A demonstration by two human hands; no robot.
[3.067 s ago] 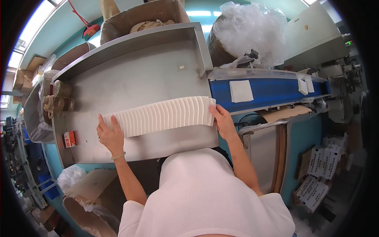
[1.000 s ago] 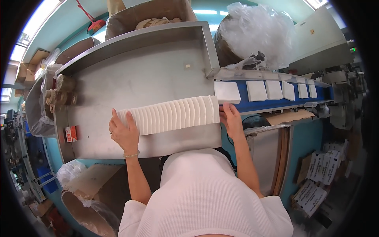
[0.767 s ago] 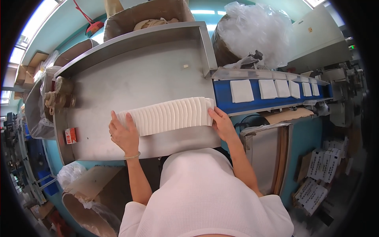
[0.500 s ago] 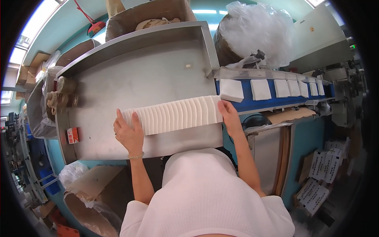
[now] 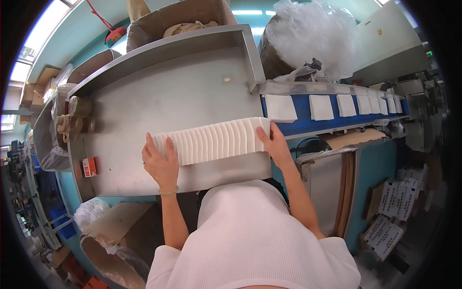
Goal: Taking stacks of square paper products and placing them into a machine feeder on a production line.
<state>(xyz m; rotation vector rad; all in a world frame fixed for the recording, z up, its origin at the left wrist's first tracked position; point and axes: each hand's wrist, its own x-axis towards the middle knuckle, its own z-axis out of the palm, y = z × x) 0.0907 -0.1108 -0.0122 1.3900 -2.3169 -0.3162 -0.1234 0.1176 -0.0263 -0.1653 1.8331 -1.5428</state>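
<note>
A long row of folded white napkins (image 5: 216,139), leaning one over another, lies across the near part of a steel table (image 5: 159,96). At the row's left end is my left hand (image 5: 161,164), its thumb at the near corner and its fingers round the far side. My right hand (image 5: 275,144) grips the right end, thumb on top of the last napkins and fingers along the outer side. Just past that end, a white napkin stack (image 5: 280,108) rests at the near end of the blue conveyor belt (image 5: 302,115).
Several more white stacks (image 5: 321,107) sit along the belt toward the right. The table has a raised steel rim (image 5: 163,48). On its left side are a small red and white box (image 5: 89,167) and brown rolls (image 5: 79,113). A cardboard box (image 5: 120,224) stands below.
My left hand has shifted slightly right. My right hand has moved a little left, its thumb now over the row's end. The stacks on the belt have changed position, with another at the far end.
</note>
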